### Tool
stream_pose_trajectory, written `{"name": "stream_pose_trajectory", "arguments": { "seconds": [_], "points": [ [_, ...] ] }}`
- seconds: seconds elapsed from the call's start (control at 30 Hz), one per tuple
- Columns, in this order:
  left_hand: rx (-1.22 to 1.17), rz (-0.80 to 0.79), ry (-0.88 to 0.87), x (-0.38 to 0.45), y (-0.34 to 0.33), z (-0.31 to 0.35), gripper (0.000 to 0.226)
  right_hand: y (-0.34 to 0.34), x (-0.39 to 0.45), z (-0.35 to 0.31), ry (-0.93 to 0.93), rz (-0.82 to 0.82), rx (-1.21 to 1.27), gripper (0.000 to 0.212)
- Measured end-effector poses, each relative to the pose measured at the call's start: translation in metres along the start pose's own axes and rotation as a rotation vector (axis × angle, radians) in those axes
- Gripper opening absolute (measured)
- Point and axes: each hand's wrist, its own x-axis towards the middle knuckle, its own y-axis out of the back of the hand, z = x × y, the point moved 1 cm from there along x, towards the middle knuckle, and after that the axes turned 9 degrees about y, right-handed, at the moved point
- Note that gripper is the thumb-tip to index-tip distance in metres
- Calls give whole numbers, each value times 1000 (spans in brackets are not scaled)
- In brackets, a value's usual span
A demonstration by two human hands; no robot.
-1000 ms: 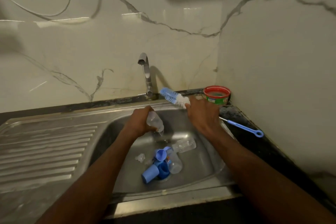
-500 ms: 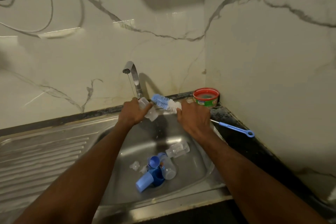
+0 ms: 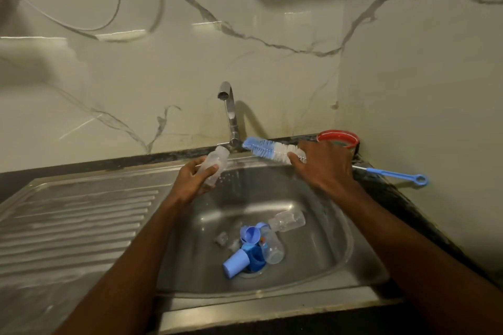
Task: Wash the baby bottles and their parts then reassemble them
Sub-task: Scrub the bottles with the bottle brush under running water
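Washing looks barely begun: your left hand grips one clear bottle over the sink, your right hand clasps the bottle brush just beside its mouth, while other bottles and blue caps lie unassembled at the drain.

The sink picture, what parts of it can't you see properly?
Head view only:
- The small clear pieces in the steel sink basin: too small to identify.
- The drain: covered by the blue plastic caps.
- The handle of the blue-and-white bottle brush: hidden inside the right hand.
- The clear baby bottle: partly wrapped by the left hand.
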Motion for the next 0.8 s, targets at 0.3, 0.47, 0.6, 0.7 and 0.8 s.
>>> {"name": "stream_pose_trajectory", "arguments": {
  "seconds": [0.3, 0.47, 0.6, 0.7, 0.8],
  "points": [
    [529, -125, -305, -4, 8, -6, 54, 4, -9, -8, 61, 36, -14, 45],
    [714, -121, -454, -5, 4, -8, 59, 8, -10, -5, 105, 16, 40, 45],
    [731, -183, -496, -6, -8, -8, 56, 9, -11, -11, 161, -11, 72, 45],
    [694, -151, -509, 1, -10, -9, 57, 10, -10, -6, 86, 35, 82, 48],
    [699, -83, -547, 7, -4, -11, 58, 13, -11, -9, 110, 14, 2, 45]
  ]
}}
